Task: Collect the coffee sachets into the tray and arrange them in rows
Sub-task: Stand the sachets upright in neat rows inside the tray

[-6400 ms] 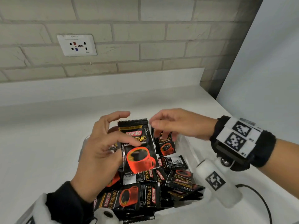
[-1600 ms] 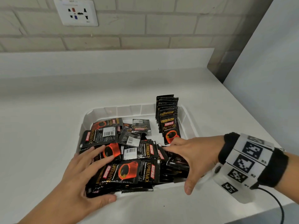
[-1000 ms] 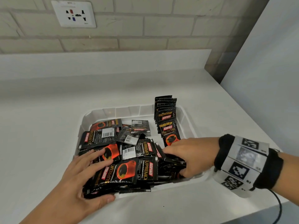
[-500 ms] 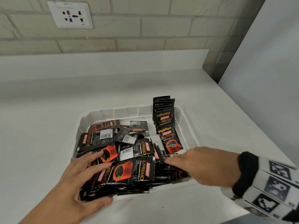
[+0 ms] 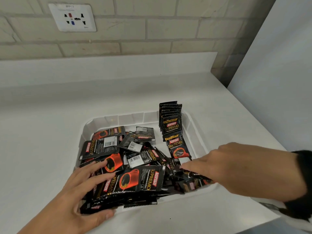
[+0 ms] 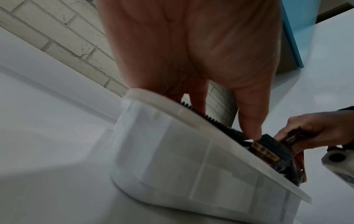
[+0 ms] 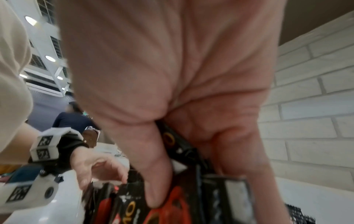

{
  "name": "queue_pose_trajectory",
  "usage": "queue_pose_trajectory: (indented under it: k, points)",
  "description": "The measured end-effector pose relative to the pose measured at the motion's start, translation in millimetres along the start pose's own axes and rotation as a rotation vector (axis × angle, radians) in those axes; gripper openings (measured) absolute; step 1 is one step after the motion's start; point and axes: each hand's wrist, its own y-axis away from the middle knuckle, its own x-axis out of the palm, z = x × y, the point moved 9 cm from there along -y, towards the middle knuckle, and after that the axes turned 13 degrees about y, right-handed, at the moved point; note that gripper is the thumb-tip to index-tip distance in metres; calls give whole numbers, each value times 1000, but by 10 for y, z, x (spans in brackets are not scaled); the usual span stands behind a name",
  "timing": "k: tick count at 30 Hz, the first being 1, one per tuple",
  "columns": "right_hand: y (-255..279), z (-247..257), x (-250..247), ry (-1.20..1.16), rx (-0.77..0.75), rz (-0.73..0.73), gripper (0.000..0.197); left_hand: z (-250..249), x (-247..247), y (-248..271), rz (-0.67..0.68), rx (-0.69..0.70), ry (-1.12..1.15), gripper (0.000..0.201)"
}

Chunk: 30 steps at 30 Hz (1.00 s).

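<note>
A white tray point(image 5: 118, 118) on the white counter holds a loose heap of black coffee sachets point(image 5: 135, 179) with red cups printed on them. Along its right side a row of sachets point(image 5: 171, 125) stands on edge, the front one leaning toward me. My left hand point(image 5: 101, 195) holds the near-left part of the heap, fingers spread on top and thumb at its near edge. My right hand point(image 5: 190, 168) reaches in at the near right. In the right wrist view its thumb and fingers point(image 7: 157, 189) pinch some sachets. The tray's side wall point(image 6: 172, 151) fills the left wrist view.
A brick wall with a socket plate point(image 5: 72, 17) stands behind the counter. A white panel point(image 5: 278, 81) closes off the right side. The counter's front edge point(image 5: 253, 223) runs just past the tray's near right corner. A seated person point(image 7: 72, 119) shows far off.
My right hand has left the front of the standing row and slid to the loose sachets at the near right. The row's front sachet now leans forward. My left hand has stayed put.
</note>
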Motion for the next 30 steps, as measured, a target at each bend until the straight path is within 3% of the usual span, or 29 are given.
queue_pose_trajectory:
  k: [3,8,10,12,13,16,20,23,27,30]
  points:
    - [77,-169,-62,-100,47,-28,63,-36,-18,-1,6,4,61,65]
    - [277,-631,-438,-471,156,-254,46,-235,-270,-21,-105,35,67,59]
    - [323,-823,-525,-619,217,-380,38,-308,-438,-99,-190,17,142,56]
    - [319,-999,-530,-860,251,-567,11,-439,-512,-190,-202,64,221,50]
    - [277,-1056,-497,-989,274,-641,13,-476,-522,-222,-211,78,271,50]
    - [6,-1023,-258,-1382,353,-685,22,-428,-494,-284,-307,-105,564,64]
    - [-357,-748,-28,-1684,393,-627,19,-432,-169,-437,-172,-290,753,85]
    - [-479,-648,0,-1637,475,-619,18,-382,103,-532,-53,-447,953,104]
    - [-396,-551,-421,-1074,522,-745,19,-486,197,-675,-63,-481,1149,101]
    - [-435,-261,-786,-909,385,-763,52,-630,209,-826,-48,-401,1119,102]
